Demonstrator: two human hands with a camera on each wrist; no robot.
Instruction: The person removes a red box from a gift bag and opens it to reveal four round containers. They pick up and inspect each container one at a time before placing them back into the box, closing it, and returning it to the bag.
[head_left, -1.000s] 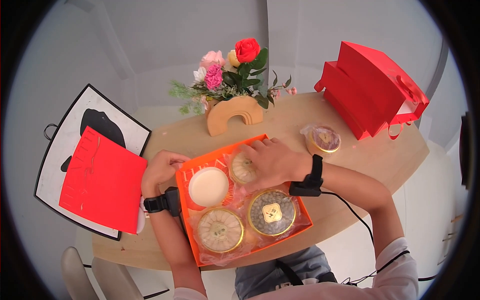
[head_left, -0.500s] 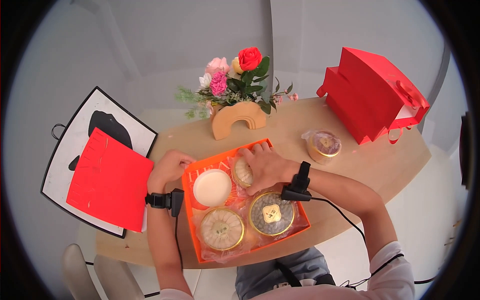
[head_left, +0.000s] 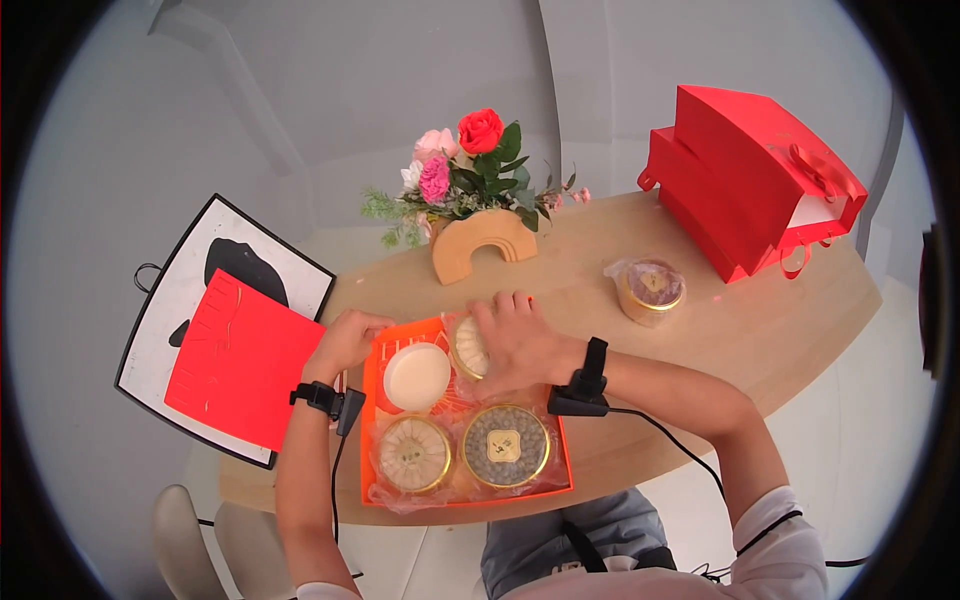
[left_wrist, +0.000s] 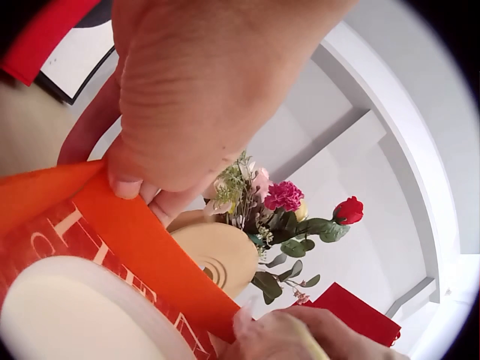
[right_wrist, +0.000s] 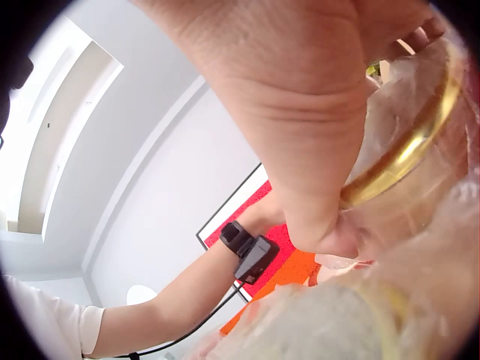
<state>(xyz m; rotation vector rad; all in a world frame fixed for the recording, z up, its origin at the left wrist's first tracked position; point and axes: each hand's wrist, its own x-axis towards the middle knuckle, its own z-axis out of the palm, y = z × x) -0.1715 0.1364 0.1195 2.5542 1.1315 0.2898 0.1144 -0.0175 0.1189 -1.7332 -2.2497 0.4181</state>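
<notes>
In the head view, an orange-red gift box [head_left: 369, 400] lies on the table in front of the person. The left hand [head_left: 347, 345] grips its far left corner, thumb inside the wall [left_wrist: 146, 225] and fingers outside. At the far right of the box, the right hand [head_left: 530, 345] holds a clear round tub [head_left: 470, 350] of pale contents in crinkled wrap. Its gold rim [right_wrist: 409, 154] shows beside the thumb in the right wrist view. A plain white round piece [head_left: 417, 377] sits far left inside. Nearer the person are a pale tub [head_left: 415, 455] and a dark-filled tub [head_left: 505, 447] with a gold label.
Another wrapped tub [head_left: 652, 290] stands on the table [head_left: 770, 330] to the right, near a red gift bag [head_left: 745, 190]. Flowers [head_left: 455, 175] in an arched wooden vase [head_left: 485, 240] stand behind the box. A red card [head_left: 245, 360] overlaps a framed picture [head_left: 145, 370] at left.
The box has turned clockwise with both hands on it, and its near edge now lies squarer to the person. The right hand has shifted left with it. The head view has moved slightly.
</notes>
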